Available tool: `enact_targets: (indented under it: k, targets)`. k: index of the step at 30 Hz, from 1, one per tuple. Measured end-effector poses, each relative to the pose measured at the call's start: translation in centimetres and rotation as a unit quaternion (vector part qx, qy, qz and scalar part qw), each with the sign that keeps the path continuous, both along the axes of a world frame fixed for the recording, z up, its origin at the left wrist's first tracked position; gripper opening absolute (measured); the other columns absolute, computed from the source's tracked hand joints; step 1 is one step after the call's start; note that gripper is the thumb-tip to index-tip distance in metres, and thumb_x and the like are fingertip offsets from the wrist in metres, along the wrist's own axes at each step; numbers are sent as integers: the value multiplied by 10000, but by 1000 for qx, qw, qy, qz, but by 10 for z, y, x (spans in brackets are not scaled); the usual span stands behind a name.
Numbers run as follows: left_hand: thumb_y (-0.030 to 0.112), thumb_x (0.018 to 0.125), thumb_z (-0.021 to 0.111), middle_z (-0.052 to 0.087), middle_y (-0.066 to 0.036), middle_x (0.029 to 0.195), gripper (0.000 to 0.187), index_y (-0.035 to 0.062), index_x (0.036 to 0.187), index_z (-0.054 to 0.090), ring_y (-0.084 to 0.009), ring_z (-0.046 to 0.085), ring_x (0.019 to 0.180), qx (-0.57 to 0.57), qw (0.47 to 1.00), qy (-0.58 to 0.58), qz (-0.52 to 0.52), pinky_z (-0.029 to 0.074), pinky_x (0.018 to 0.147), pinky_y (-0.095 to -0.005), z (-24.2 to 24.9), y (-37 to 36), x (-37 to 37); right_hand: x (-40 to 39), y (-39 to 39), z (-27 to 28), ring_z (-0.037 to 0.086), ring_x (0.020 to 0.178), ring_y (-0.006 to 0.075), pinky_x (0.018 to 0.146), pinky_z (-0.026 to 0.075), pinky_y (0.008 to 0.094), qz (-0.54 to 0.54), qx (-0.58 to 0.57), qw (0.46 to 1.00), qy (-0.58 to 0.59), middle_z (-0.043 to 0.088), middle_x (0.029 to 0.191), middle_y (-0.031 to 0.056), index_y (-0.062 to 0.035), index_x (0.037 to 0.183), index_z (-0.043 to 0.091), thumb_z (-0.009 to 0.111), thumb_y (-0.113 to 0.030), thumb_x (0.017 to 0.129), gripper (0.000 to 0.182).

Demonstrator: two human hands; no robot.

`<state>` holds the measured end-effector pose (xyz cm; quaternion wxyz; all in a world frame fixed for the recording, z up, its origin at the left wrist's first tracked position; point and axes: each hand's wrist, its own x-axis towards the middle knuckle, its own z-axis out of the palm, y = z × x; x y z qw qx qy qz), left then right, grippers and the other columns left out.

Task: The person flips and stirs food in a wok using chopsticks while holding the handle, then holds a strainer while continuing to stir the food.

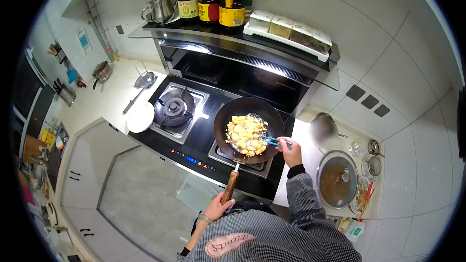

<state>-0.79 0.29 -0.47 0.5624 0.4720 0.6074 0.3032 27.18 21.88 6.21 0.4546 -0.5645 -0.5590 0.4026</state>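
Note:
A dark wok point(271, 115) sits on the right burner of the black stove. Yellow pieces that look like scrambled egg point(246, 133) fill its middle, with bubbling liquid around them. My left hand point(218, 207) is wrapped round the wok's wooden handle point(230, 188), which points toward my body. Over the wok's right rim, my right hand point(290, 152) grips a pair of blue chopsticks point(272, 140). Their tips reach into the egg.
The left burner point(174, 108) carries no pan. A white plate point(141, 118), a knife point(129, 106) and a strainer point(145, 80) lie left of it. Sauce bottles point(232, 1) and a seasoning box point(286, 33) line the shelf above. A lidded pan point(337, 179) stands at right.

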Motion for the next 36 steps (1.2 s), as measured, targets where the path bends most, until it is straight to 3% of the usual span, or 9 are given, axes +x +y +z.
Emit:
enact_targets:
  k: [5,9,16,22,23,25,32,34,36]
  targets:
    - [390,869,695,617,-122,876,518,0,1179,551,-202,587,810,-6,1000,-15,-3,483,761,-331,12,1,3,-7,-19,-16,708,747,186,676,566,284,75,5,997,-15,678,934,118,34,993,689,596,-118,947,184]
    - [384,869,698,616,-114,878,519,-7,1179,553,-194,582,817,8,1000,8,-2,480,773,-324,15,1,1,-13,-27,-5,706,760,196,683,564,286,40,-32,999,9,664,968,130,42,1011,671,574,-95,953,177]
    - [406,870,685,647,-142,949,543,-8,1197,556,-226,614,878,-18,1000,-1,-14,483,805,-340,23,3,1,-18,-34,-26,696,776,190,710,553,288,105,84,988,-80,648,942,114,17,1023,668,576,-74,952,147]
    - [422,873,672,658,-170,979,548,-1,1203,556,-267,634,925,-6,1000,16,-8,485,829,-356,15,2,1,3,-33,-35,715,832,206,721,591,283,-25,-70,978,193,686,953,165,83,1059,642,535,-148,996,263]
    - [422,873,672,658,-170,979,548,-1,1203,556,-267,634,925,-6,1000,15,-7,485,829,-356,15,2,1,3,-36,-28,715,832,206,721,591,283,-24,-70,978,193,686,953,165,83,1059,642,535,-148,996,263]
    - [360,881,698,629,-74,962,521,-5,1224,554,-147,575,884,-15,1000,20,-9,476,814,-296,15,2,0,3,-41,-18,716,819,204,702,592,283,-60,-51,991,110,682,943,150,76,1035,647,538,-138,991,244]
    - [365,881,694,644,-84,990,538,-1,1246,546,-161,590,914,-16,999,28,-16,477,837,-307,19,3,2,-13,-48,-15,713,789,193,682,583,274,-57,14,998,12,673,919,109,49,1005,660,539,-104,981,197]
    - [425,872,671,656,-184,987,547,4,1202,556,-294,639,922,15,1000,17,8,488,823,-367,17,0,5,-23,-46,-24,714,785,189,682,583,275,-28,37,999,5,666,929,110,52,1002,659,547,-93,974,185]
    - [426,872,670,655,-188,987,548,4,1202,555,-301,639,921,11,999,42,-6,489,822,-367,20,1,3,-32,-44,-21,716,778,193,676,583,280,-24,33,999,-9,666,925,115,52,993,658,551,-94,968,182]
